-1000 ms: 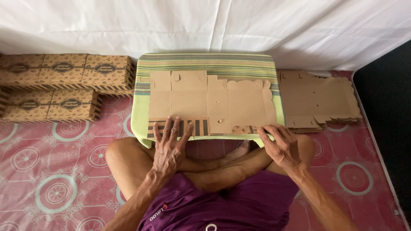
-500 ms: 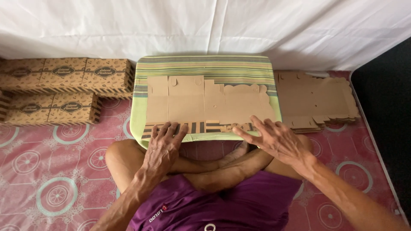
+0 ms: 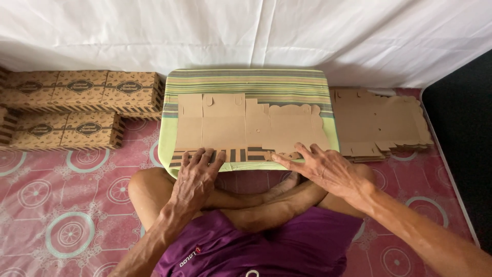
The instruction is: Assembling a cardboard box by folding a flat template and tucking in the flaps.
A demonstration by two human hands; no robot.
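Cardboard sheet (image 3: 246,125) lies flat on our striped little table (image 3: 246,79). Our left hand (image 3: 195,177) presses open, fingers spread, on its near striped flap; our right hand (image 3: 323,166) is open too, fingertips seemingly touching the near edge. Finished boxes (image 3: 77,105) are stacked to the left, with more flat sheets (image 3: 382,123) to the right.

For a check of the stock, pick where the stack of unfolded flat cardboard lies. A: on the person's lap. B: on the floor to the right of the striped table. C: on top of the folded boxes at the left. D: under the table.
B: the stack of flat cardboard lies on the patterned floor, right of the striped table, while the folded boxes stand on the far left.
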